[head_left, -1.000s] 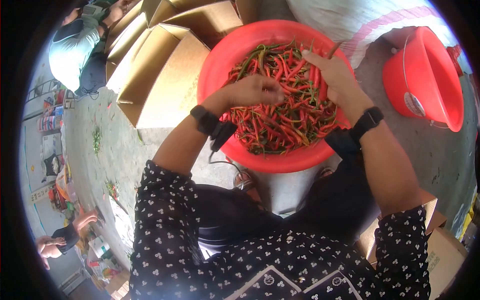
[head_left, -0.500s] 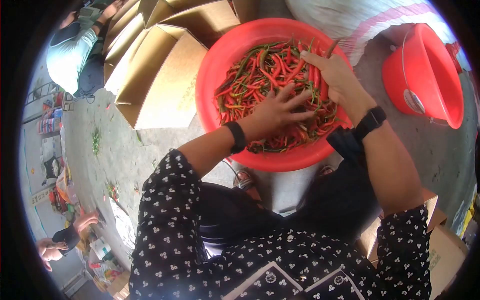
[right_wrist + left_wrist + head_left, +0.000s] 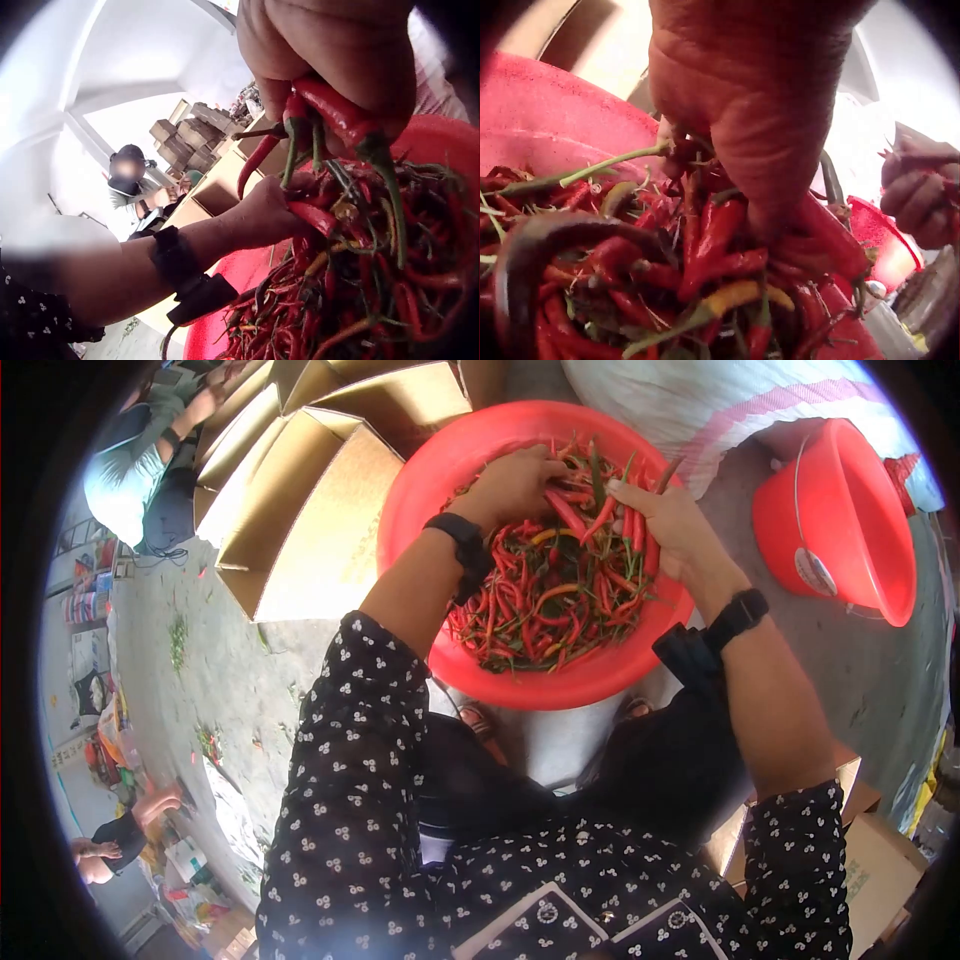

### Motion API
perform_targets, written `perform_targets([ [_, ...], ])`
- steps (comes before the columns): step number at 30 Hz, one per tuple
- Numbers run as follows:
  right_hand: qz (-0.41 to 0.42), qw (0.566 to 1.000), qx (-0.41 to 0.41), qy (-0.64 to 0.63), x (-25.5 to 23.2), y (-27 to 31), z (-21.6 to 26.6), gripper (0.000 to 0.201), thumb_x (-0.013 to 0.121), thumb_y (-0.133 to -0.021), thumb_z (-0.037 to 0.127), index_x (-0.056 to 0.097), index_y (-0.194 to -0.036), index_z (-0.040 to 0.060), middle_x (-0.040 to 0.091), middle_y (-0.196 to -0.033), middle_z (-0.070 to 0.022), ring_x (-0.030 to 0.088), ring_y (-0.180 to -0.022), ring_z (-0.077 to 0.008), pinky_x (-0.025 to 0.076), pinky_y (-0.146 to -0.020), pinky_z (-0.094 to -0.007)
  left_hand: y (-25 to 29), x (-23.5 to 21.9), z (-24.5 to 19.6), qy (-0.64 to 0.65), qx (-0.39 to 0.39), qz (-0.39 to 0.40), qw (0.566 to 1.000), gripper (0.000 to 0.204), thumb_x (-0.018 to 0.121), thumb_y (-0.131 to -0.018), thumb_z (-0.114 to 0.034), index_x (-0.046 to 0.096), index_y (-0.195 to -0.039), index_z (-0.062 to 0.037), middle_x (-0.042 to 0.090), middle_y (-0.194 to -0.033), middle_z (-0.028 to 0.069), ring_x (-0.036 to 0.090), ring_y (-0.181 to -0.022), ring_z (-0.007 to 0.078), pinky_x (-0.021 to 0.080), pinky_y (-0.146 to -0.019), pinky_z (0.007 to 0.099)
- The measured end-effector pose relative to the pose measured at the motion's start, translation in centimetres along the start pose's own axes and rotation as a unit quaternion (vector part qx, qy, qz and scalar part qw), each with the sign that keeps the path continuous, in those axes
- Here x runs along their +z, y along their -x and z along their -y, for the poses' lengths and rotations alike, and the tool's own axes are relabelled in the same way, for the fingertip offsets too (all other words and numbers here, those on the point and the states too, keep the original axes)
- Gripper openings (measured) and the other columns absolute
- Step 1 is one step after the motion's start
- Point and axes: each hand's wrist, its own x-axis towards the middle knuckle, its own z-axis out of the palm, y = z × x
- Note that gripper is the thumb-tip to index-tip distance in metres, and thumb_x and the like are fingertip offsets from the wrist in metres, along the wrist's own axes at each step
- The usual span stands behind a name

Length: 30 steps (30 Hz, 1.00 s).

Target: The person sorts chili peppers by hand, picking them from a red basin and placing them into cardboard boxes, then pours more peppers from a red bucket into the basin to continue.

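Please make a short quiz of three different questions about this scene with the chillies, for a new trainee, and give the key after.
1. True or false: the right hand holds a bunch of red chilli peppers.
2. Where does the left hand work? A) in the round red plastic basin B) in the red plastic bucket C) in the brown cardboard boxes
3. Fill in: both wrists carry a black ____.

Key: 1 true; 2 A, its fingers are curled down among the chillies at the far side of the pile; 3 band, one on each wrist.
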Motion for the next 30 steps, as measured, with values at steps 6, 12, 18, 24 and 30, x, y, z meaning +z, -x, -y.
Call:
perform_targets([
  [6, 0.002, 1.0, -0.009, 0.013, 0.1, 0.1, -0.1, 0.023, 0.065, -0.079, 0.019, 0.058, -0.08, -0.0023, 0.054, -0.063, -0.0051, 0.052, -0.054, -0.0125, 0.042, -0.048, -0.0258, 0.7, -1.6, 2.7, 0.018, -0.155, -0.017, 0.988, 0.042, 0.071, -0.062, -0.016, 0.063, -0.103, -0.0121, 0.057, -0.107, 0.0144, 0.056, -0.096, 0.0283, 0.045, -0.082, 0.0354],
  [12, 0.001, 1.0, 0.001, -0.01, 0.0, -0.1, -0.1, 0.023, 0.065, -0.079, 0.019, 0.057, -0.081, -0.0024, 0.054, -0.065, -0.0051, 0.052, -0.055, -0.0128, 0.042, -0.048, -0.0259, 3.2, -1.4, 1.4, -0.157, -0.141, -0.129, 0.969, 0.039, 0.066, -0.066, -0.015, 0.061, -0.104, -0.0157, 0.058, -0.101, 0.0102, 0.051, -0.102, 0.0293, 0.044, -0.082, 0.037],
  [18, 0.01, 1.0, -0.004, -0.025, 0.9, -0.1, 0.7, 0.022, 0.065, -0.079, 0.019, 0.058, -0.081, -0.0018, 0.054, -0.065, -0.0049, 0.053, -0.056, -0.0137, 0.042, -0.049, -0.0264, 5.5, 1.0, -6.4, 0.023, 0.097, 0.062, 0.993, 0.015, 0.058, -0.06, -0.007, 0.06, -0.075, -0.0109, 0.055, -0.084, 0.0052, 0.053, -0.086, 0.0261, 0.043, -0.075, 0.0408],
  [24, 0.034, 0.999, -0.005, -0.01, 0.9, -0.1, 0.6, 0.021, 0.065, -0.079, 0.019, 0.058, -0.08, -0.0012, 0.054, -0.067, -0.0051, 0.054, -0.057, -0.0145, 0.043, -0.049, -0.0268, 9.0, 5.8, -8.1, -0.095, 0.141, 0.164, 0.972, 0.02, 0.06, -0.062, -0.013, 0.061, -0.082, -0.0157, 0.055, -0.079, 0.004, 0.054, -0.077, 0.0225, 0.041, -0.072, 0.0371],
  [30, 0.019, 1.0, -0.008, -0.001, 1.0, -0.1, 0.7, 0.02, 0.064, -0.08, 0.018, 0.058, -0.08, -0.0012, 0.053, -0.065, -0.0049, 0.053, -0.056, -0.0139, 0.043, -0.05, -0.0265, 8.5, 7.2, -9.1, -0.026, 0.191, 0.254, 0.948, 0.019, 0.059, -0.065, -0.013, 0.06, -0.085, -0.0135, 0.054, -0.078, 0.0058, 0.057, -0.077, 0.0259, 0.044, -0.068, 0.0403],
])
